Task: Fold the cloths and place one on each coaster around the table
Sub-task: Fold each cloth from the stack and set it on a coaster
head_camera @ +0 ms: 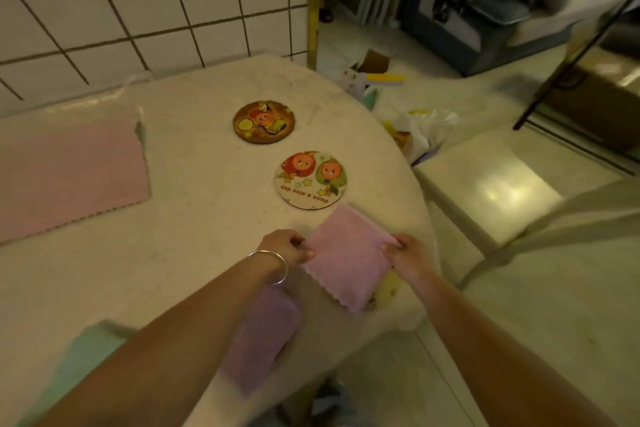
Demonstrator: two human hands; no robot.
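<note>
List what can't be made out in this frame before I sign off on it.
- Head view: the coaster under the folded pink cloth shows only a sliver; its print is hidden.
- Lavender cloth: partly behind the left forearm.
- Flat pink cloth: cut off by the left edge.
- Left hand and right hand: fingers curl under the cloth.

Left hand [289, 246]: fingers curled, pinching, forearm reaching forward, bangle on wrist.
Right hand [403, 253]: fingers curled, pinching, forearm extended.

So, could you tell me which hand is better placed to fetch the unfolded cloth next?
Probably the left hand: the unfolded pink cloth lies on its side of the table, while the right hand is at the opposite edge.
</note>
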